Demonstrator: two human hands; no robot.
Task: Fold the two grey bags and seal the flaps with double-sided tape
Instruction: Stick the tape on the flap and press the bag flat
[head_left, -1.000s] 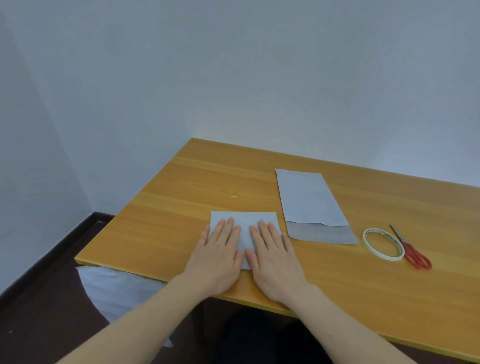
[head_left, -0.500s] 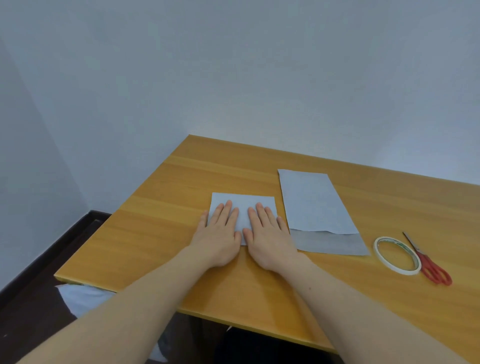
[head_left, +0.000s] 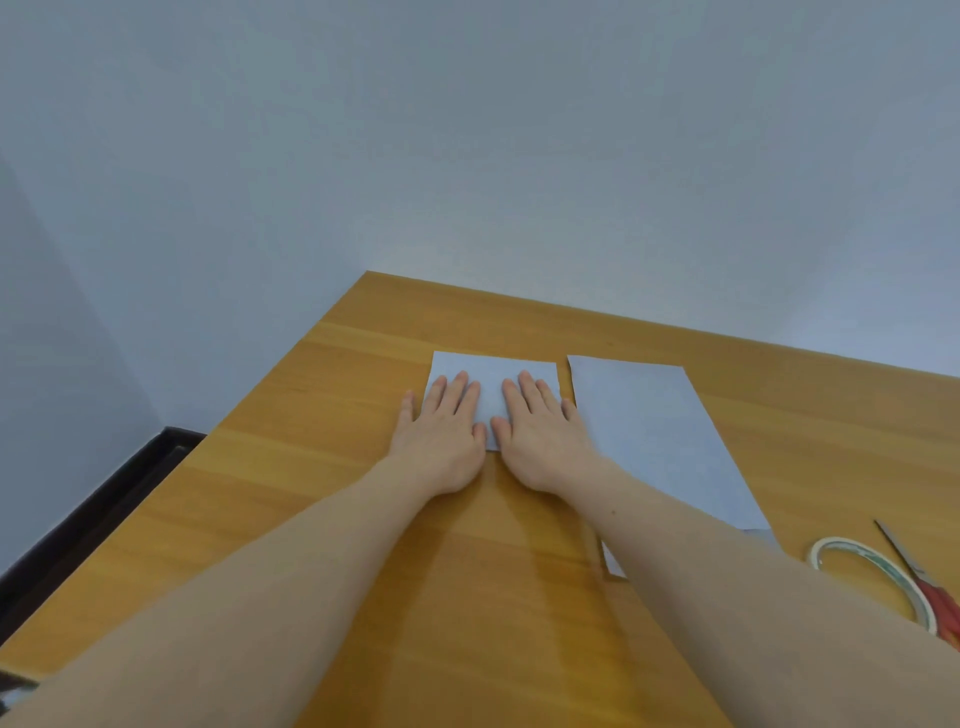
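A folded grey bag (head_left: 491, 371) lies flat on the wooden table (head_left: 322, 467). My left hand (head_left: 441, 436) and my right hand (head_left: 540, 439) both press down on it, side by side, palms flat and fingers straight. To its right lies the second grey bag (head_left: 660, 447), unfolded and long, its near end partly hidden by my right forearm. A roll of double-sided tape (head_left: 872, 577) sits flat near the right edge of the view.
Red-handled scissors (head_left: 930, 597) lie just right of the tape roll. The table's left edge drops to a dark floor (head_left: 104, 499). Pale walls stand behind the table and to the left.
Both hands have slid the folded bag away from me across the table, and my arms are stretched further out. The view has tilted up, showing more wall.
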